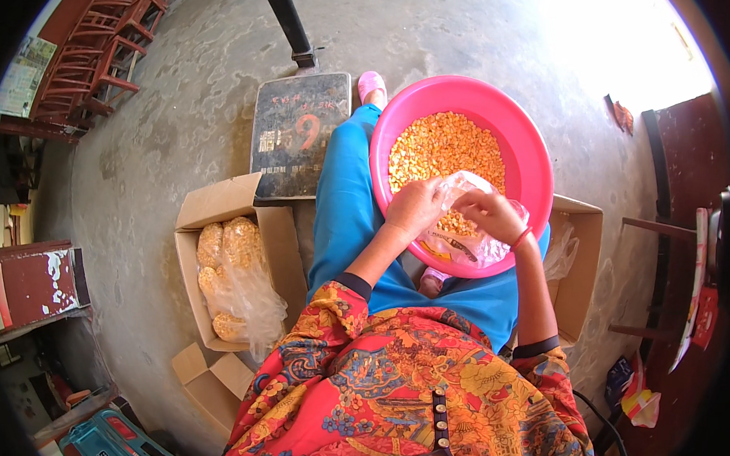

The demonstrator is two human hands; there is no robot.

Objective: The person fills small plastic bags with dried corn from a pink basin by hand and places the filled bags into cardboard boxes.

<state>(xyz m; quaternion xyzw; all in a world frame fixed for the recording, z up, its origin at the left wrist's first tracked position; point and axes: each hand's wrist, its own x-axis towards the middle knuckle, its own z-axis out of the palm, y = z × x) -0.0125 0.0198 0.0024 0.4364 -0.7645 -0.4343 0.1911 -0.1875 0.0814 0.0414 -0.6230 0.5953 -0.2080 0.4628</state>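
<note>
A pink plastic basin [537, 138] rests across my lap, with loose yellow corn kernels [445, 146] in it. Over its near side lies a thin clear plastic bag [491, 249], printed on the front, with kernels showing inside its mouth. My left hand [413, 207] pinches the rim of the bag on the left. On the other side my right hand [491, 214], with a red band at the wrist, is at the bag's mouth with its fingers bent. Its fingertips are partly hidden, so whether they hold plastic or kernels is unclear.
Left of my legs an open cardboard box [220, 197] holds several filled bags of corn [232, 253]. Another cardboard box [577, 262] with plastic bags stands on the right. A platform scale [302, 133] with an upright post [288, 17] lies ahead. Wooden chairs [113, 46] line the far left.
</note>
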